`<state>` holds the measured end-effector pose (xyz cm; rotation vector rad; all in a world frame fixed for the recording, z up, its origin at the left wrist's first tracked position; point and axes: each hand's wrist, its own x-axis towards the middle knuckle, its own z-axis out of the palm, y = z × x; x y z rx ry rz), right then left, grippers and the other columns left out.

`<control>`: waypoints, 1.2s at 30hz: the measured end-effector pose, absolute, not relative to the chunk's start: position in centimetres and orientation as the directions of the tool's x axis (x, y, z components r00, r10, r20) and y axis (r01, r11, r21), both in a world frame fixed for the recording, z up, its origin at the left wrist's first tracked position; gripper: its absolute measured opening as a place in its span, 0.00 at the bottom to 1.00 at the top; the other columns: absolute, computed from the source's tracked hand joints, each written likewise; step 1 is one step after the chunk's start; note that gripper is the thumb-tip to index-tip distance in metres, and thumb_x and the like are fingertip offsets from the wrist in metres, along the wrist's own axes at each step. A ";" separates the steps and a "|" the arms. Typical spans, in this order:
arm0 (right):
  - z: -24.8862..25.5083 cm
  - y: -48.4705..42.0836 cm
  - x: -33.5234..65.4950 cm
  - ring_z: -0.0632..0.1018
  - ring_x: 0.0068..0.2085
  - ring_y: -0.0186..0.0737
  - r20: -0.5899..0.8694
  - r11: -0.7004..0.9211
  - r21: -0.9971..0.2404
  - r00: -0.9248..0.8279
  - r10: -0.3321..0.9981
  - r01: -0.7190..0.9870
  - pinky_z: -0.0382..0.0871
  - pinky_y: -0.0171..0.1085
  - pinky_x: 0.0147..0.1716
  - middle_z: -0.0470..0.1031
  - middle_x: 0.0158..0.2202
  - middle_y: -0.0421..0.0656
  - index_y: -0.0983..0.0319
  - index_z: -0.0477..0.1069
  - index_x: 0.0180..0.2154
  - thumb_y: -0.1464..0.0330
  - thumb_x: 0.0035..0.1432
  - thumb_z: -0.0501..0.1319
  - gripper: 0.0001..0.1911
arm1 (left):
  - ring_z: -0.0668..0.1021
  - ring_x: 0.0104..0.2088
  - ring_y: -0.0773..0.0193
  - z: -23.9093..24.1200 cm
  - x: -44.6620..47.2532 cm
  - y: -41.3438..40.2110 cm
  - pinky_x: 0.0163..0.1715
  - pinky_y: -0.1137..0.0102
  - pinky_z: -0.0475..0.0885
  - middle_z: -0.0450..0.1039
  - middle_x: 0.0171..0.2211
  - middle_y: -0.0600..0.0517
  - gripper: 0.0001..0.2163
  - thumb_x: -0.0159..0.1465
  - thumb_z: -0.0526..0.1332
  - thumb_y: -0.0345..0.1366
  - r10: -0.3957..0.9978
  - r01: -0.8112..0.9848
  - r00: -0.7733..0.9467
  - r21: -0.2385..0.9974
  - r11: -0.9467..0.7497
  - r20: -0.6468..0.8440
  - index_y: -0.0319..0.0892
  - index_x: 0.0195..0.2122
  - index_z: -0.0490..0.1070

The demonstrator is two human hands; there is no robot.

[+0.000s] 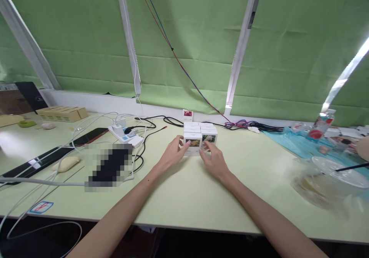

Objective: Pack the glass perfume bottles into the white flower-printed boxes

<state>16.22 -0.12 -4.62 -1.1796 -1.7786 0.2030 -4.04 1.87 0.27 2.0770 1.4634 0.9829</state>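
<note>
Several small white boxes stand close together in two columns near the middle of the table. The front left white box (192, 149), with a yellow flower picture on its face, sits a little nearer to me than its neighbour. My left hand (175, 153) holds its left side, thumb over the front and fingers round the edge. At its right edge, the thumb and fingertips of my right hand (215, 160) close on the same box. Right beside it is another white box (211, 138) with a white flower picture, partly hidden by my right fingers.
A box with a pink flower picture (188, 115) stands behind the group. Cables and a power strip (122, 134) lie to the left, with a pixelated dark object (111, 165). At right are a clear plastic container (323, 181), blue cloth (284, 140) and a bottle (321, 125).
</note>
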 end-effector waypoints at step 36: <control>-1.8 -1.0 19.0 0.70 0.62 0.58 0.223 0.560 -0.568 -0.541 0.811 0.604 0.65 0.55 0.61 0.67 0.65 0.52 0.58 0.60 0.68 0.60 0.51 0.69 0.44 | 0.66 0.20 0.72 1.0 -4.6 1.8 0.18 0.75 0.59 0.67 0.22 0.55 0.28 0.49 0.68 0.63 0.930 0.355 0.366 0.926 -0.125 -0.015 0.40 0.27 0.66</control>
